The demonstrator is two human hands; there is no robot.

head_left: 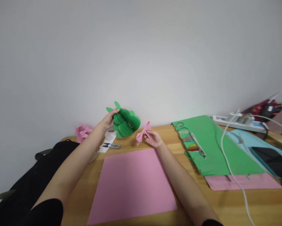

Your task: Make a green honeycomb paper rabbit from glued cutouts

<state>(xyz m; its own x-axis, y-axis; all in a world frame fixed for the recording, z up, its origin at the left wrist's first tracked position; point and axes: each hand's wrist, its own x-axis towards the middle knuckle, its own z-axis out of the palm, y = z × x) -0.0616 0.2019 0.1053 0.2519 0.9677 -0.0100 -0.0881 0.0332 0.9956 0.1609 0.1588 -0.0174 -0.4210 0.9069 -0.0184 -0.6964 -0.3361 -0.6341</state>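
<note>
My left hand (109,119) grips a green folded-paper figure (126,124) by its upper left side; it has many stacked, fanned layers and small leaf-like flaps. In my right hand (153,138) a pink paper bow (143,133) is pinched between the fingers. Both pieces are held up above the back of the wooden table, a short gap apart. Below them a flat pink paper sheet (132,185) lies on the table, with my right forearm along its right edge.
Blue-handled thread snips (111,145) rest on white paper, near crumpled pink paper (83,133). At right lie a green sheet (216,147) with a pen (197,144), a white cable (232,169), a power strip (239,123) and a dark tablet-like device (272,160). Black fabric (44,172) covers the left.
</note>
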